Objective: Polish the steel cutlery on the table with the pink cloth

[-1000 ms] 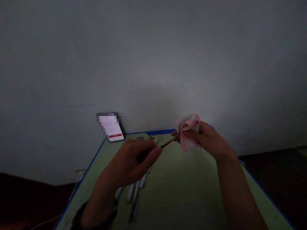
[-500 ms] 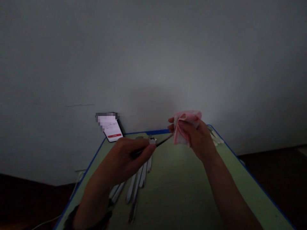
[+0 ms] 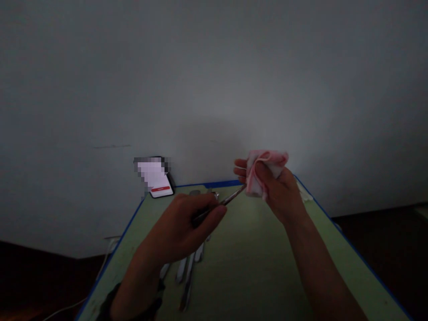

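Note:
My left hand [image 3: 187, 229] is closed around a slim metal utensil [image 3: 233, 195], which slants up to the right. Its shape does not tell me which piece of cutlery it is, since the far end disappears at the cloth. A pink and white cloth [image 3: 256, 185] is pinched in my right hand [image 3: 279, 196], thumb on top and some fingertips showing past its left edge. The cloth meets the utensil's far end. Under my left forearm lie several metal cutlery pieces [image 3: 181, 271], partly covered by the hand.
A phone [image 3: 161, 183] with a lit screen leans against the pale wall [image 3: 214, 89] at the table's back left. The green table [image 3: 257, 263] has blue edging. Whitish items [image 3: 305, 192] lie at its back right corner, partly behind my right wrist.
My left hand has shifted right and slightly down with the utensil. The cloth in my right hand has moved a little right and up. More of the utensil shows between the hands.

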Demonstrator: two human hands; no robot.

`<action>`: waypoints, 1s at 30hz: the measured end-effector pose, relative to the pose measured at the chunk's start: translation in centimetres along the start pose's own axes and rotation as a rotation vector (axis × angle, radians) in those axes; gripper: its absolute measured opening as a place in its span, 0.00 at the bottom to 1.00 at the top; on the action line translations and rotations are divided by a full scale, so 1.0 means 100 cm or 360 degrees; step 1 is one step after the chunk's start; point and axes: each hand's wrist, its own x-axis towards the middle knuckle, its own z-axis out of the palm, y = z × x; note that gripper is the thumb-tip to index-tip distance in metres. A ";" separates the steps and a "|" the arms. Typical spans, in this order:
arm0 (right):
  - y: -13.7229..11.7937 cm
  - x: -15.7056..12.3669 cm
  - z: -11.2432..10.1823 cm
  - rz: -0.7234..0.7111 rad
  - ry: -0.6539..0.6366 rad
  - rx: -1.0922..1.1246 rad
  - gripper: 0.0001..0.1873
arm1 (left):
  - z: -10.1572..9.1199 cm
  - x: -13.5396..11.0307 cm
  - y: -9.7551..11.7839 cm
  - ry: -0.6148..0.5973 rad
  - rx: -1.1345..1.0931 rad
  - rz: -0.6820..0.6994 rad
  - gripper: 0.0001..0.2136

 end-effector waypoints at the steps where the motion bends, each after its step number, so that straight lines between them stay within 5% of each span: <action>1: 0.001 0.000 0.002 -0.0015 0.0039 0.0035 0.21 | 0.001 0.000 0.001 -0.0002 0.0000 -0.0003 0.16; 11: 0.012 0.002 0.017 -0.0073 0.0284 0.0169 0.22 | 0.014 0.005 0.007 -0.0010 0.0059 -0.0038 0.15; 30: 0.016 0.003 0.018 0.0000 0.0217 0.0292 0.20 | 0.020 0.008 0.008 -0.0041 0.0091 -0.0098 0.14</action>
